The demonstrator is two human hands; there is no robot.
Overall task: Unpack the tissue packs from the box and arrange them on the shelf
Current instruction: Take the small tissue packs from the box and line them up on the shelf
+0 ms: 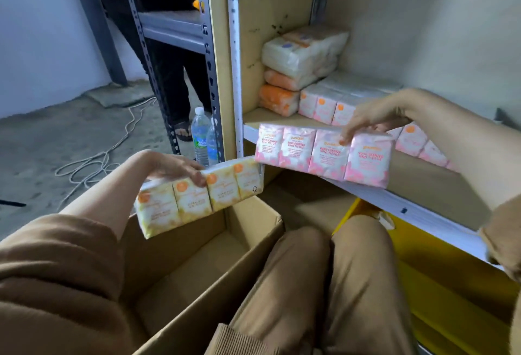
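Gripping glossy, blocky pink pack and yellow pack.

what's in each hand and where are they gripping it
The left hand grips the yellow tissue pack along its top edge, near the middle. The right hand grips the pink tissue pack along its top edge, right of centre.

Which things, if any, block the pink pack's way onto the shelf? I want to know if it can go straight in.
Nothing visible does. The right hand holds the pink pack at the front edge of the shelf, and bare board lies just behind it. Packs already on the shelf sit farther back.
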